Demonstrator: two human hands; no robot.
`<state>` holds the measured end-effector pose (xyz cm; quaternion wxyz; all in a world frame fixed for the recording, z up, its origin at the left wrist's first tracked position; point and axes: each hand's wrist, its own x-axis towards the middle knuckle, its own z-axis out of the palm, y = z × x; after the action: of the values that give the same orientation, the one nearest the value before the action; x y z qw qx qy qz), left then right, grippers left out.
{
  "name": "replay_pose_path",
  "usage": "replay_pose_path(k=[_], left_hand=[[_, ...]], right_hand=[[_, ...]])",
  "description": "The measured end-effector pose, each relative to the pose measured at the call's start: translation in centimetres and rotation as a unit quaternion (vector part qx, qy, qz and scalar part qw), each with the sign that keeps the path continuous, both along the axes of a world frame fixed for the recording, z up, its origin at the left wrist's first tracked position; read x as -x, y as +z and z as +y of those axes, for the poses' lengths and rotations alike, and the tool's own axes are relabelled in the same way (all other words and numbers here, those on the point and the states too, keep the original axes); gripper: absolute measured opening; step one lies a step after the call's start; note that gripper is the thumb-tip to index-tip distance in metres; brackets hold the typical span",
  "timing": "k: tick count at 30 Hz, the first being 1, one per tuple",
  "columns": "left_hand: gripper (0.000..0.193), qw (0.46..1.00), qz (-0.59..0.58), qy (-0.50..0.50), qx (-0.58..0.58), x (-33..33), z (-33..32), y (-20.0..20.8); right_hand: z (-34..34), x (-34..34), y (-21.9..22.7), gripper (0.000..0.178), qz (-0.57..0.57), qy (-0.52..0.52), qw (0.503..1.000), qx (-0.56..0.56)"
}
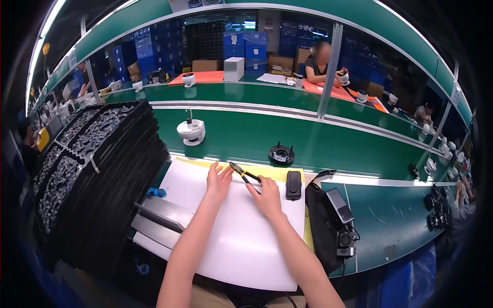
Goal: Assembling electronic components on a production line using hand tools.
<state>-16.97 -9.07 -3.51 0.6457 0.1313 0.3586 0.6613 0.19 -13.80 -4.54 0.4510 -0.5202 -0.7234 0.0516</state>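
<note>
My right hand [267, 199] is closed around the handles of a pair of pliers [243, 173] with black and yellow grips, jaws pointing up and to the left. Close beside the jaws is my left hand [219, 180], its fingers apart and nothing visible in them. Both hands are over the white sheet [231, 241] that covers the work surface, with yellow showing along its far edge. Beyond the sheet, a round black part [281, 154] with upright prongs sits on the green bench. A black oblong case [294, 185] lies to the right of my right hand.
Tall stacked black trays [102, 185] of small parts rise at the left, by a metal bracket [164, 213]. A white round-headed device [191, 132] stands ahead. A black bag [323, 220] and a grey device [339, 205] lie right. Someone [319, 64] works across the bench.
</note>
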Motion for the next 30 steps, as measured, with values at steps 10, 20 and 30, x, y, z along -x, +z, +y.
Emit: replay_pose_path(k=[10, 20, 30], left_hand=[[0.08, 0.992, 0.029, 0.121, 0.014, 8.8, 13.6, -2.1], [0.089, 0.996, -0.006, -0.051, -0.067, 13.5, 17.5, -2.2], [0.047, 0.987, -0.013, 0.003, -0.162, 13.5, 19.0, -3.0]], right_hand=[[-1.3, 0.1, 0.3, 0.058, -0.131, -0.046, 0.99, 0.033], [-1.5, 0.2, 0.8, 0.077, -0.175, -0.018, 0.98, 0.091], [-1.0, 0.5, 0.1, 0.059, -0.138, -0.075, 0.987, 0.028]])
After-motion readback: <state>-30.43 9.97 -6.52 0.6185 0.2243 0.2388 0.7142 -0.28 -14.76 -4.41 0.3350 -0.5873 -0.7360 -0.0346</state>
